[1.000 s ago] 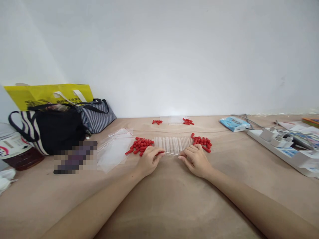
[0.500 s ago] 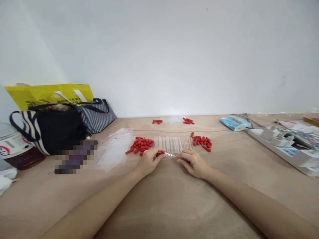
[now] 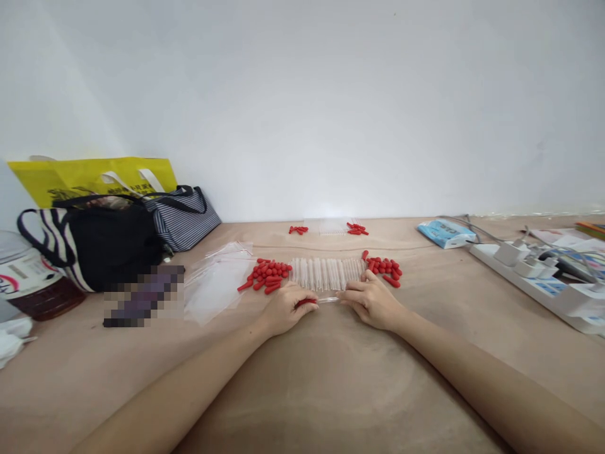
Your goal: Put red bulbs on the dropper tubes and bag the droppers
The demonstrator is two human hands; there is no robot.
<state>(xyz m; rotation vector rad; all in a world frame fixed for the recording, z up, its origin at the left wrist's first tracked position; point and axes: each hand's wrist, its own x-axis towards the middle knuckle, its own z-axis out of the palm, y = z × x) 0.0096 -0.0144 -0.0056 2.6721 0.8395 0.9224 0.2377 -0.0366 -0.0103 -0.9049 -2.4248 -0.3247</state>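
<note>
My left hand (image 3: pixel 289 309) is closed around a red rubber dropper bulb (image 3: pixel 306 302). A clear dropper tube (image 3: pixel 328 299) runs from the bulb across to my right hand (image 3: pixel 371 302), whose fingers pinch its other end. Whether the tube sits inside the bulb is hidden by my left fingers. Just beyond both hands lies a row of clear tubes (image 3: pixel 326 273), side by side. Piles of red rubber bulbs flank that row, one left pile (image 3: pixel 267 274) and one right pile (image 3: pixel 387 268).
Clear zip bags (image 3: pixel 217 287) lie to the left, near striped and black bags (image 3: pixel 118 243) and a bottle (image 3: pixel 40 293). Farther back are more tubes with red bulbs (image 3: pixel 358 229). On the right stand a blue packet (image 3: pixel 445 233) and a power strip (image 3: pixel 524 280) with plugs and cables.
The tube between my hands has gone from slanted to nearly level. My left hand has shifted slightly right and down; my right hand's fingers have moved up a little along the tube's end.
</note>
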